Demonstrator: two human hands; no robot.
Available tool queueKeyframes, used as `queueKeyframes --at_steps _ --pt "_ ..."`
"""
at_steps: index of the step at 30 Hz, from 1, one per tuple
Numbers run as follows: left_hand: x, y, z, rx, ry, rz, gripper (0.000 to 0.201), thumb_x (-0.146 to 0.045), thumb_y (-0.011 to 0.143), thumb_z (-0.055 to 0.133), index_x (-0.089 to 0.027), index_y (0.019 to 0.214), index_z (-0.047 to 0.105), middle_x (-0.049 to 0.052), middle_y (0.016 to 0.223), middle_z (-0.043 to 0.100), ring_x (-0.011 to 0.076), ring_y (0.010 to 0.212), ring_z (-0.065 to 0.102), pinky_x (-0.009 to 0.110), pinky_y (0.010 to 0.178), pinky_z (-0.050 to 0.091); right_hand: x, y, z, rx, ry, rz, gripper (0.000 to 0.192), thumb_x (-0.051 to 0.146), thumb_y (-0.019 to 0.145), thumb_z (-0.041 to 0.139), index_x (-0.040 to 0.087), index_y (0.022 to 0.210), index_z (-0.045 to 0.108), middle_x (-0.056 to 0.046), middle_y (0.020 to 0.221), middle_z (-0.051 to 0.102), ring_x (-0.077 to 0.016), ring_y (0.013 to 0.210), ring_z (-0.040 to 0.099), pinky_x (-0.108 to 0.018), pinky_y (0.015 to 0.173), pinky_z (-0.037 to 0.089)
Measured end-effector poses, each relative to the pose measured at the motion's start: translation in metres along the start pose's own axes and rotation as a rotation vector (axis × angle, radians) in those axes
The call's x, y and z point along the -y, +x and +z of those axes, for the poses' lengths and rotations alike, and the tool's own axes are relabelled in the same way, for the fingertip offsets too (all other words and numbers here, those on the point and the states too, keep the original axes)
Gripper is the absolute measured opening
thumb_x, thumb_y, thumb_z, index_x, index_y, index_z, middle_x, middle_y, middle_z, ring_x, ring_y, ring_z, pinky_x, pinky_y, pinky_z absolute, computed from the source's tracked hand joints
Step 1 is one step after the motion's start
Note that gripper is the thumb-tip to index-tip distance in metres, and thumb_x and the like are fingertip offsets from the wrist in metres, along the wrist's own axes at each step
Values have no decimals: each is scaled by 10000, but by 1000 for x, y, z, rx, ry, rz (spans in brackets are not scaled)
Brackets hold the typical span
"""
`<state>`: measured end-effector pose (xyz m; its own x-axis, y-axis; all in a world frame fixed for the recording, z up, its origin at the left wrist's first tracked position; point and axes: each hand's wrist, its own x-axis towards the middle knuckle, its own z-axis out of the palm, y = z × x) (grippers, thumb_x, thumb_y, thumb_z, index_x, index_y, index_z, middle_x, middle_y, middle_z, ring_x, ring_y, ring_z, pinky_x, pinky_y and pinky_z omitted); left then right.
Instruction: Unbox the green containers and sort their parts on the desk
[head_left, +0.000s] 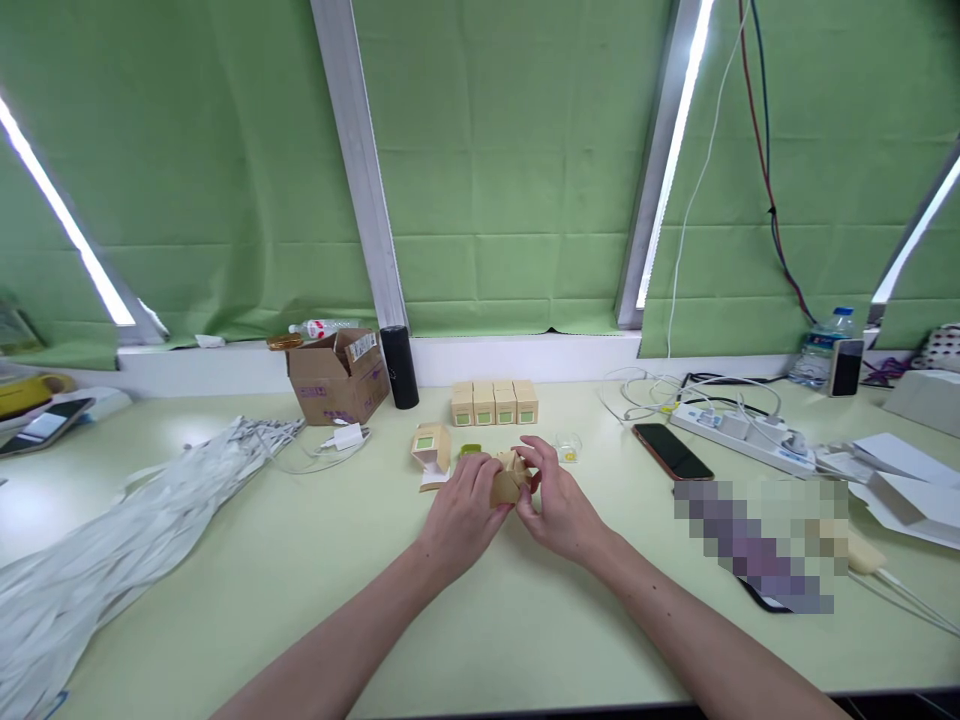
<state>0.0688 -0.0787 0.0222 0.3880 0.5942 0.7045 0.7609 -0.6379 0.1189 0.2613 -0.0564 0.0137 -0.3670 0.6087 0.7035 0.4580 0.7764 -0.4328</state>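
Between my two hands is a small brown cardboard box (510,482), its flaps partly raised. My left hand (469,505) grips it from the left, and the fingers of my right hand (551,500) pinch its right side and top. Just beyond them lies a small green item (470,450), partly hidden by my left hand. An opened small box (431,453) with a green label stands left of my hands. To the right of the held box sits a clear plastic piece (568,447) with a bit of yellow. Behind, several closed small boxes (494,403) stand in a row.
A larger carton (337,377) and a black cylinder (399,367) stand at the back left. White strips (150,530) cover the left side. On the right are a phone (673,452), a power strip (742,437), cables, a water bottle (825,345) and white paper pieces (911,490).
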Motion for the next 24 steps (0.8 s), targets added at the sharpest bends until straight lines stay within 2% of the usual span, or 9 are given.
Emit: queueKeyframes --at_steps 7,11,15,19,22,24 --pt "2 -1 1 -1 -34 0 401 -156 866 688 -209 1211 492 142 1190 640 311 1105 646 476 867 600 3 2 -2 30 35 58 690 111 902 491 230 1519 207 -171 1322 639 -217 851 713 -397 750 629" --pt "1 -1 0 -2 -39 4 378 -167 881 691 -206 1202 497 132 1169 643 303 1091 653 453 848 601 5 2 -3 38 45 73 683 112 893 488 230 1511 222 -166 1315 653 -221 892 721 -379 752 620" --pt "2 -2 1 55 -42 -8 438 -168 872 721 -206 1233 475 135 1198 630 317 1127 640 466 862 596 2 1 -6 43 72 125 685 74 883 438 241 1511 222 -133 1266 701 -209 839 726 -354 710 597" --pt "5 -5 1 112 -77 -28 487 -178 863 743 -209 1251 449 125 1203 626 309 1124 643 461 859 597 -3 0 -9 -35 129 206 653 59 888 423 240 1493 259 -109 1212 733 -171 705 696 -323 684 571" --pt "6 -6 1 113 -94 -29 484 -204 885 726 -213 1274 438 128 1211 627 311 1118 651 461 845 599 -7 2 -8 -112 184 257 554 108 942 415 243 1467 297 -113 1211 737 -151 630 656 -295 622 541" --pt "7 -7 1 107 -94 -28 514 -231 893 720 -213 1312 423 137 1226 628 316 1121 659 460 836 601 -9 5 -7 -172 206 296 457 176 1001 394 237 1448 323 -125 1197 746 -165 667 675 -299 626 541"
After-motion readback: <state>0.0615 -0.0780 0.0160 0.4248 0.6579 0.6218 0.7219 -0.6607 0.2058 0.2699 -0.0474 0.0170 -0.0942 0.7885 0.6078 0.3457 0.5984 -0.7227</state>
